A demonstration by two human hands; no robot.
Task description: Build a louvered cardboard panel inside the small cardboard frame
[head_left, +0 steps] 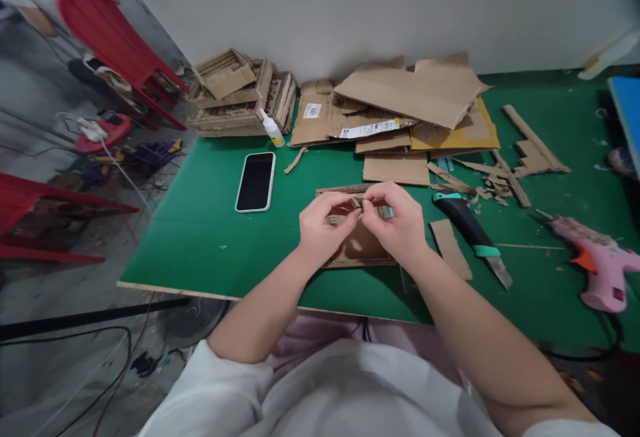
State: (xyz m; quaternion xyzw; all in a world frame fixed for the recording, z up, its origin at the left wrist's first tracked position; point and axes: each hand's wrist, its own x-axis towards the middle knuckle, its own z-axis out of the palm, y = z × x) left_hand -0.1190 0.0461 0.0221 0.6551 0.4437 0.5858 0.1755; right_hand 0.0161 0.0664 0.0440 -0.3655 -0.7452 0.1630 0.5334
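Cardboard frame [357,250] partly hidden, blue board [628,110] cropped

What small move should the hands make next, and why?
Probably ease the small cardboard piece down toward the cardboard tray: left hand and right hand pinch it over the tray, and the utility knife lies clear of both.

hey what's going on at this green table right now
Someone has both hands, the left and the right, pinching a small bit of cardboard above a shallow cardboard box. To the right lie a utility knife with its blade out and a pink glue gun. A phone is on the left, and cardboard pieces are piled at the back of the green table.
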